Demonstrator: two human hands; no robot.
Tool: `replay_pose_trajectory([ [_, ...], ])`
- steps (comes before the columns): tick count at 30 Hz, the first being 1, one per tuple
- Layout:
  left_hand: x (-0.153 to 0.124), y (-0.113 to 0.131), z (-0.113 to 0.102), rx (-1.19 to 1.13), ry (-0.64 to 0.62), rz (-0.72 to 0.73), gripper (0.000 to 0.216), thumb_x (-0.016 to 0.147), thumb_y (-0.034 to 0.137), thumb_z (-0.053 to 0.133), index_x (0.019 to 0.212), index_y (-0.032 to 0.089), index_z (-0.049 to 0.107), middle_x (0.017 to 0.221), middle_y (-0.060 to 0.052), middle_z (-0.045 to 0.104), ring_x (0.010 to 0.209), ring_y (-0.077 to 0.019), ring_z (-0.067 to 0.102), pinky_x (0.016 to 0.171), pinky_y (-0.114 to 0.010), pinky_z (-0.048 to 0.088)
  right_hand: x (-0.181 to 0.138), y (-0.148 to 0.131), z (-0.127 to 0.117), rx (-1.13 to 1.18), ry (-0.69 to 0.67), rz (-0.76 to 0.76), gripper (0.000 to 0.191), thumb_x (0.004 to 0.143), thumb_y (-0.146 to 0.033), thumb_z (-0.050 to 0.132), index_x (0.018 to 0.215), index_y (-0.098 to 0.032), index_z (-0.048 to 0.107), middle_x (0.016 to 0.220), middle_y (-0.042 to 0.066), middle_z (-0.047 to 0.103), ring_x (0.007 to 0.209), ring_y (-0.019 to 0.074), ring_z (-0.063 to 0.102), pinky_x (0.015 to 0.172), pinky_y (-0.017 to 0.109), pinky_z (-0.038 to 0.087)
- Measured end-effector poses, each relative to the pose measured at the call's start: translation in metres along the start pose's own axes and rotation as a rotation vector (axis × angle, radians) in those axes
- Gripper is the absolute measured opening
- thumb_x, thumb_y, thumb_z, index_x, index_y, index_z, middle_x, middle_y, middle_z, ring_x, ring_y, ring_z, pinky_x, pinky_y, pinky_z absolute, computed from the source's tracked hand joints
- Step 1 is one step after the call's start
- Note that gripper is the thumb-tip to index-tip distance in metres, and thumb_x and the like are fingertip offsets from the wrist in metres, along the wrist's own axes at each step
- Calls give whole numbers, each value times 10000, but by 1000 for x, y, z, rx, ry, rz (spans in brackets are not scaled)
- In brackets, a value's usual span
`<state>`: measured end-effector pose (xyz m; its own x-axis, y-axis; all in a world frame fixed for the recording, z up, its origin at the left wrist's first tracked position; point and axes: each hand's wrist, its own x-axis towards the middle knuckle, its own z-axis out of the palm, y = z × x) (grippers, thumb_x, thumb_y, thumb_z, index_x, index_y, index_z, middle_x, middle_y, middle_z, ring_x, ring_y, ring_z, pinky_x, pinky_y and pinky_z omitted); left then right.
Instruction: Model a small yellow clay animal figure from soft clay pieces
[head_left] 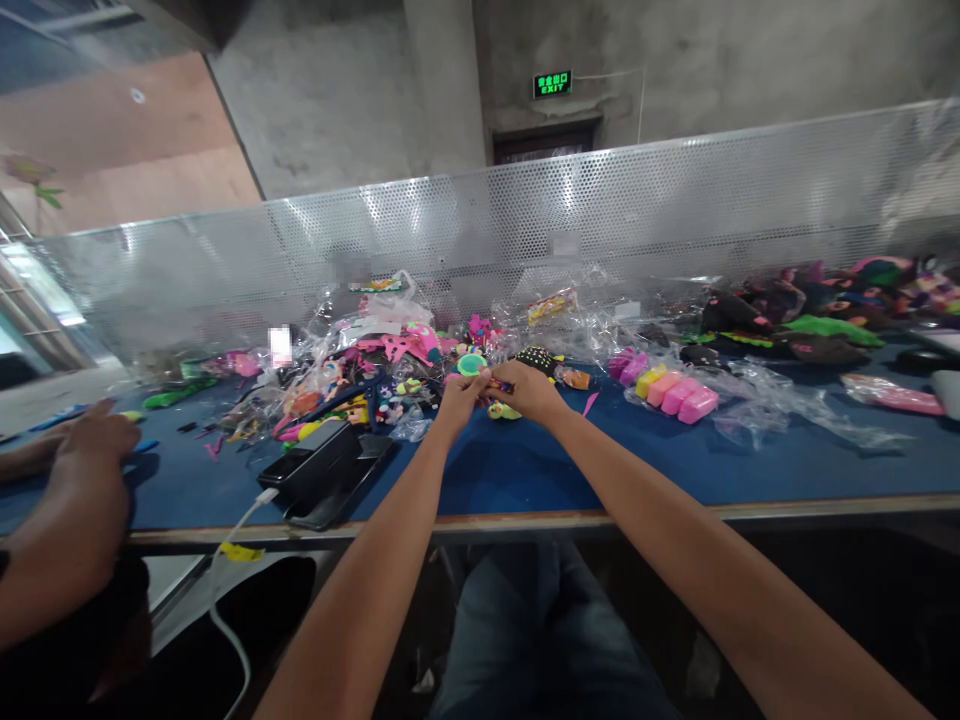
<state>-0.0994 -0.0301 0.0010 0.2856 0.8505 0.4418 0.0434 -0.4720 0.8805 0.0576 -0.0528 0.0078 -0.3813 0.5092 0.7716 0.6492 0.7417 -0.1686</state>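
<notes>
Overhead, green sign (552,84): "EXIT"

Open blue table top (525,470) between the near edge and both hands, left hand (459,397) and right hand (527,388), joined on a small colourful toy (491,383). Blocked on the left by a black phone (322,478) with its white cable (232,560), just beside a co-worker's hand (94,445). Crowded behind by a heap of plastic bags and toys (390,350) against the perforated metal screen (600,220). To the right, 4 pink and yellow cases (675,390), then loose clear bags (780,405); bare cloth nearer the edge.
</notes>
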Motion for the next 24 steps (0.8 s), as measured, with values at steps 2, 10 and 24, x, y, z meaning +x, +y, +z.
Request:
replay_pose_trajectory([
  [2,0,-1,0,5,11,3,507,714,611,572,576,126,619,510,-5,546,494,-109,497,513,-244,394,0,0,0,8,-6,-16,184,880,-328,540,887,-213,684,940,52,695,926,181,597,810,278,444],
  [10,-2,3,1,-36,-16,-2,469,695,588,610,622,125,630,528,-3,554,503,-106,507,521,-243,406,-1,2,3,5,-6,-20,173,888,-297,525,888,-203,670,967,58,689,931,181,592,814,283,451],
  [24,-4,5,2,-48,-29,-18,505,673,619,614,577,123,608,500,-9,545,476,-102,502,499,-236,388,-2,-1,0,-54,-27,-14,186,889,-312,524,895,-198,671,953,64,687,924,184,589,802,282,449],
])
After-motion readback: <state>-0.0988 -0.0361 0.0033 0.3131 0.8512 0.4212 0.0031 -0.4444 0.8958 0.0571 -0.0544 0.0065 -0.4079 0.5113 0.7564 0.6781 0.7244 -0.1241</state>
